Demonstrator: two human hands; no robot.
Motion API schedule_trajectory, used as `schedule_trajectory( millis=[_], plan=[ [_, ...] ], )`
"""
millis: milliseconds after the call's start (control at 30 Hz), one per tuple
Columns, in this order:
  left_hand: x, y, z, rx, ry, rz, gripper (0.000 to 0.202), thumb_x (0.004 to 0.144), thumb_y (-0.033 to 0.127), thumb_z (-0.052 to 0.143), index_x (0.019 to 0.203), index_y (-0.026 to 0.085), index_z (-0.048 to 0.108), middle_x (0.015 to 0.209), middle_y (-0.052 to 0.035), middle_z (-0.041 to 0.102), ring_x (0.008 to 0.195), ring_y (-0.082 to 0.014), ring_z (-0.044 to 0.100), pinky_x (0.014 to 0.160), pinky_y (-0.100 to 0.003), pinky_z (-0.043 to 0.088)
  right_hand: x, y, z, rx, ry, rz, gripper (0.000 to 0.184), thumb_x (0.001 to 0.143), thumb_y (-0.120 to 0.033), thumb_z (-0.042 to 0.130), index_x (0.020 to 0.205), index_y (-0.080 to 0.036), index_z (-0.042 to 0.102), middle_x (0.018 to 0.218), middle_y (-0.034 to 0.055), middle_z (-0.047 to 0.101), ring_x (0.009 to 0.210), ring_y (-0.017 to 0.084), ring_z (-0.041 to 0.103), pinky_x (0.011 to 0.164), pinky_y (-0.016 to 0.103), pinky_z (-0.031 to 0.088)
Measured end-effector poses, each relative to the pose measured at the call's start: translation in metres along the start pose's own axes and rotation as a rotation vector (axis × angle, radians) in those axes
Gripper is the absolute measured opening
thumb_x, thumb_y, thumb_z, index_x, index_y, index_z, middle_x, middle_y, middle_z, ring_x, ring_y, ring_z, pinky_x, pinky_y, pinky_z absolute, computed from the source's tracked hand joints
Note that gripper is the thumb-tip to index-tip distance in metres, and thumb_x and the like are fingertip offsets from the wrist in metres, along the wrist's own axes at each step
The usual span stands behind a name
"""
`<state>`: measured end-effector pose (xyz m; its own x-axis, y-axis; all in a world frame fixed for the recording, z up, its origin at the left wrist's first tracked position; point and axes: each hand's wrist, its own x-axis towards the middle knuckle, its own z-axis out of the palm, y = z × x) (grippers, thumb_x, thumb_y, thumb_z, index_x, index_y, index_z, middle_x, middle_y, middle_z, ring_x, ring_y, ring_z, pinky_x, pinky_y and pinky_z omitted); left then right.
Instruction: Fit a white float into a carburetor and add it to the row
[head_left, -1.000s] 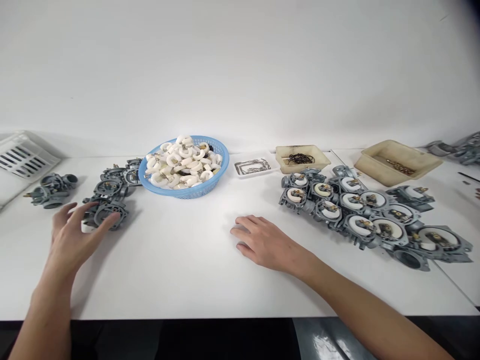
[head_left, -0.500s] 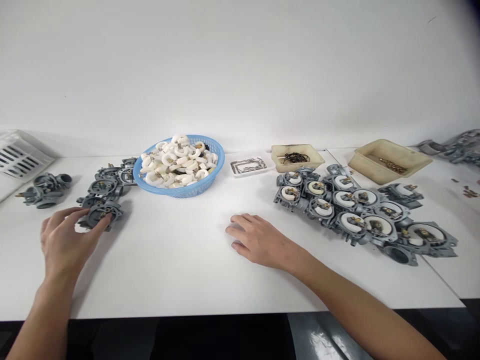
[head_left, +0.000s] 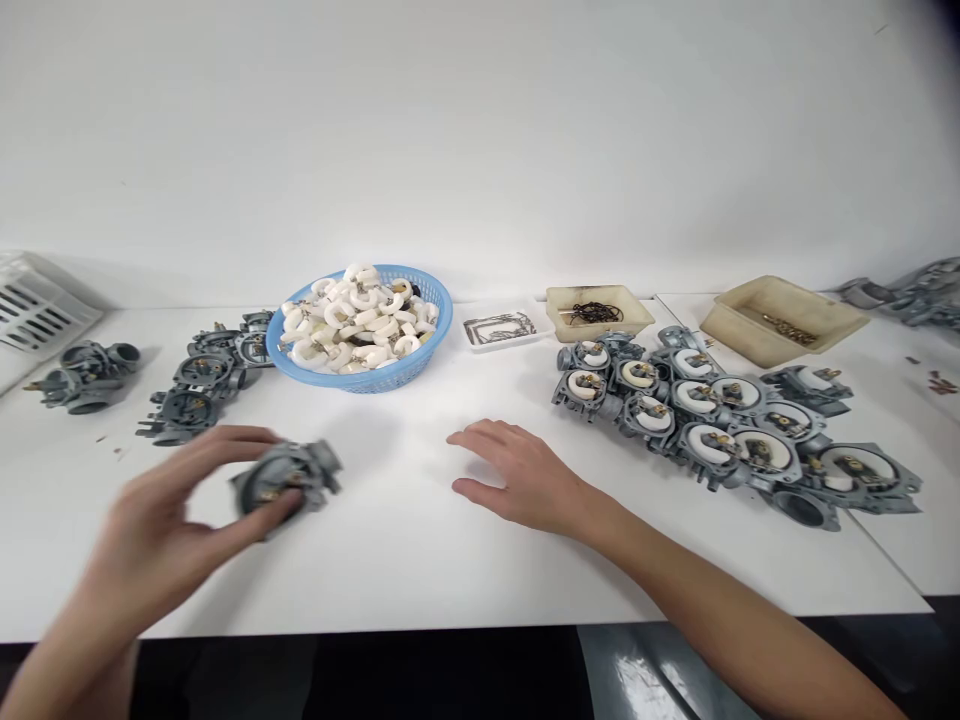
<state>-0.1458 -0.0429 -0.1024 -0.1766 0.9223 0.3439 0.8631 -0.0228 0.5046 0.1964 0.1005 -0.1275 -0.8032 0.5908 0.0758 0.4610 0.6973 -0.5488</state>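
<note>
My left hand [head_left: 180, 520] grips a grey metal carburetor body [head_left: 289, 480] between thumb and fingers, held just over the white table and a little blurred by motion. My right hand [head_left: 517, 475] rests near the middle of the table with its fingers apart and nothing in them. Behind my left hand sit several more carburetor bodies [head_left: 202, 370] without white floats. To the right of my right hand stand several carburetor bodies [head_left: 705, 395] with white floats in their open bowls. A blue basket [head_left: 360, 378] heaped with white floats [head_left: 360, 320] is beyond both hands.
Behind stand a small white tray [head_left: 506, 345] with thin metal pins, a beige bin [head_left: 634, 325] of black rubber rings and another beige bin [head_left: 739, 340] of brass parts. A white slotted crate [head_left: 45, 300] is at far left. Metal parts [head_left: 930, 290] lie far right.
My left hand has lifted the carburetor body from the left group and carried it right, towards the middle. My right hand has barely moved; its thumb and fingers look slightly wider apart.
</note>
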Motion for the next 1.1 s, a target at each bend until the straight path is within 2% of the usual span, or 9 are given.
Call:
schedule_trajectory(
  millis=[67,167,233,300,400,667,800,900,1100],
  plan=[
    [0.017,0.041,0.021,-0.222,-0.213,0.045,0.029,0.085,0.040,0.076,0.107,0.024,0.066,0.124,-0.0076,0.068,0.110,-0.0286,0.065,0.093,-0.038,0.053,-0.001,-0.004,-0.002,0.260,-0.004,0.070,0.067,0.090,-0.049,0.073,0.149,-0.032,0.046,0.140,0.0075,0.059,0.123,0.025,0.060,0.102,0.042,0.052],
    [0.042,0.083,0.054,-0.413,-0.322,0.093,0.023,0.085,0.038,0.076,0.100,0.022,0.069,0.114,-0.0086,0.071,0.102,-0.0263,0.067,0.087,-0.036,0.055,0.000,-0.004,0.001,0.547,-0.008,0.105,0.099,0.075,-0.051,0.087,0.156,-0.035,0.034,0.144,0.0077,0.056,0.123,0.025,0.061,0.102,0.042,0.054],
    [0.055,0.097,0.073,-0.514,-0.364,0.079,0.023,0.084,0.037,0.077,0.100,0.021,0.070,0.111,-0.0075,0.071,0.098,-0.0242,0.067,0.085,-0.035,0.056,0.003,-0.001,0.005,0.646,0.035,0.074,0.100,0.071,-0.044,0.090,0.154,-0.033,0.037,0.142,0.0077,0.058,0.121,0.024,0.063,0.106,0.045,0.052],
    [0.063,0.103,0.087,-0.606,-0.406,0.036,0.023,0.084,0.036,0.077,0.100,0.021,0.071,0.110,-0.0068,0.070,0.096,-0.0231,0.067,0.083,-0.035,0.057,0.006,0.004,0.009,0.703,0.097,0.030,0.086,0.075,-0.037,0.088,0.148,-0.029,0.044,0.136,0.0067,0.063,0.117,0.023,0.066,0.107,0.045,0.052],
    [0.069,0.103,0.103,-0.724,-0.453,-0.055,0.025,0.085,0.037,0.077,0.102,0.020,0.070,0.107,-0.0064,0.070,0.094,-0.0219,0.067,0.078,-0.033,0.057,0.009,0.011,0.012,0.725,0.197,0.024,0.064,0.080,-0.033,0.084,0.137,-0.025,0.054,0.126,0.0046,0.068,0.111,0.020,0.067,0.104,0.041,0.054],
    [0.065,0.087,0.126,-0.957,-0.496,-0.179,0.041,0.083,0.039,0.080,0.116,0.020,0.067,0.119,-0.0080,0.062,0.093,-0.0210,0.067,0.076,-0.034,0.060,0.012,0.014,0.015,0.690,0.247,0.081,0.061,0.077,-0.028,0.085,0.131,-0.021,0.057,0.123,0.0062,0.067,0.109,0.020,0.067,0.100,0.038,0.056],
    [0.059,0.081,0.129,-0.998,-0.570,-0.228,0.050,0.084,0.040,0.080,0.126,0.022,0.061,0.108,-0.0050,0.068,0.082,-0.0171,0.066,0.077,-0.033,0.058,0.016,0.012,0.017,0.687,0.223,0.112,0.055,0.082,-0.026,0.080,0.131,-0.023,0.056,0.119,0.0057,0.068,0.107,0.021,0.067,0.096,0.037,0.057],
    [0.061,0.076,0.129,-1.113,-0.626,-0.217,0.054,0.081,0.037,0.084,0.126,0.023,0.058,0.115,-0.0059,0.067,0.094,-0.0204,0.067,0.085,-0.035,0.056,0.018,0.017,0.016,0.711,0.197,0.112,0.053,0.083,-0.026,0.079,0.131,-0.024,0.056,0.121,0.0063,0.067,0.106,0.021,0.067,0.095,0.037,0.056],
    [0.067,0.071,0.123,-1.266,-0.724,-0.253,0.048,0.088,0.039,0.076,0.129,0.024,0.057,0.127,-0.0095,0.062,0.102,-0.0223,0.065,0.090,-0.039,0.054,0.018,0.035,0.012,0.757,0.133,0.088,0.058,0.081,-0.031,0.082,0.132,-0.027,0.056,0.118,0.0074,0.064,0.102,0.022,0.065,0.087,0.037,0.057]
  ],
)
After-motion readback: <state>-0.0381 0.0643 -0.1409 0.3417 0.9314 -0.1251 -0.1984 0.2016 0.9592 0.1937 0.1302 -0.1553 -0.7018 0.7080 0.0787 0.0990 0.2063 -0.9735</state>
